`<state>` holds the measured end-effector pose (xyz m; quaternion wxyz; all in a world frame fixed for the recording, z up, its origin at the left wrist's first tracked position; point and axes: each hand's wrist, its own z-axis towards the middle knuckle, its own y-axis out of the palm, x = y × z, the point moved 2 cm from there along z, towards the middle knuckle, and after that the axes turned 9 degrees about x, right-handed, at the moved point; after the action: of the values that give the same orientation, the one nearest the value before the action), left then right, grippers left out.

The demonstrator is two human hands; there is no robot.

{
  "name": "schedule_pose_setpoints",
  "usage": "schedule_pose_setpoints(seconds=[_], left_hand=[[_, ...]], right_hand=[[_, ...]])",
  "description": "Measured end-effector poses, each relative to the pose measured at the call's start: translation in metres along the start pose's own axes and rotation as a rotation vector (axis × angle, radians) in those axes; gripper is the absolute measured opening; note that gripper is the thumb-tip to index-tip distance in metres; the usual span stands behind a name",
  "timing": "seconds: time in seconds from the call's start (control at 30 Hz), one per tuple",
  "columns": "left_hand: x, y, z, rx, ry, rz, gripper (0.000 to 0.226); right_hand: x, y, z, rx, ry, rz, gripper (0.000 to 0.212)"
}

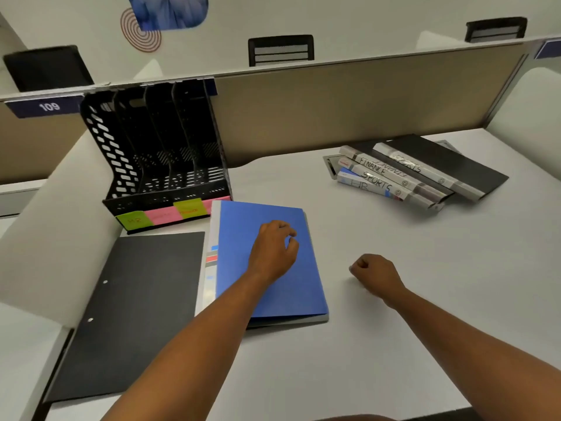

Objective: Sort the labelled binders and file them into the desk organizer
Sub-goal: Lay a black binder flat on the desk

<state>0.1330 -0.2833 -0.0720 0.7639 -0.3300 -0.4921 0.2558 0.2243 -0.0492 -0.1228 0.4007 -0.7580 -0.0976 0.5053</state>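
Note:
A blue binder [236, 238] lies flat on the desk in front of the black mesh organizer [151, 153]. My left hand [274, 250] hovers over the blue cover with fingers curled, holding nothing. My right hand [375, 273] is a loose fist resting on the bare desk to the right of that binder. A black binder [133, 305] lies flat at the left. A stack of binders [419, 174] with spine labels FINANCE, SPORTS and HR sits at the back right. The organizer's slots are empty; green and pink sticky labels [170, 215] run along its front, one reading HR.
A beige partition wall [349, 107] closes the back of the white desk [379, 344]. A grey cable hatch [331, 164] shows under the binder stack. A number plate 109 [48, 107] hangs at the left. Black chair backs rise beyond the partition.

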Motion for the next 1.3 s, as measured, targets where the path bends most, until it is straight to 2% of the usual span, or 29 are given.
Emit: schedule_pose_setpoints(seconds=[0.43, 0.6, 0.7, 0.93, 1.07, 1.2, 1.3], left_hand=[[0.154, 0.122, 0.072, 0.062, -0.168, -0.232, 0.025], [0.218, 0.170, 0.096, 0.026, -0.133, -0.247, 0.026], [0.245, 0.195, 0.107, 0.004, -0.108, -0.252, 0.025], [0.267, 0.224, 0.125, -0.038, -0.167, -0.220, 0.026], [0.265, 0.232, 0.130, -0.043, -0.196, -0.192, 0.027], [0.262, 0.233, 0.127, -0.054, -0.196, -0.179, 0.029], [0.255, 0.229, 0.123, -0.050, -0.205, -0.183, 0.026]], right_hand=[[0.067, -0.137, 0.114, 0.167, -0.003, 0.210, 0.015], [0.108, -0.185, 0.165, 0.242, 0.182, 0.469, 0.012], [0.128, -0.209, 0.195, 0.242, 0.367, 0.679, 0.025], [0.154, -0.233, 0.237, 0.153, 0.671, 1.095, 0.043], [0.155, -0.239, 0.252, 0.111, 0.743, 1.267, 0.030], [0.150, -0.244, 0.263, 0.088, 0.752, 1.205, 0.025], [0.142, -0.245, 0.268, -0.003, 0.706, 1.145, 0.016]])
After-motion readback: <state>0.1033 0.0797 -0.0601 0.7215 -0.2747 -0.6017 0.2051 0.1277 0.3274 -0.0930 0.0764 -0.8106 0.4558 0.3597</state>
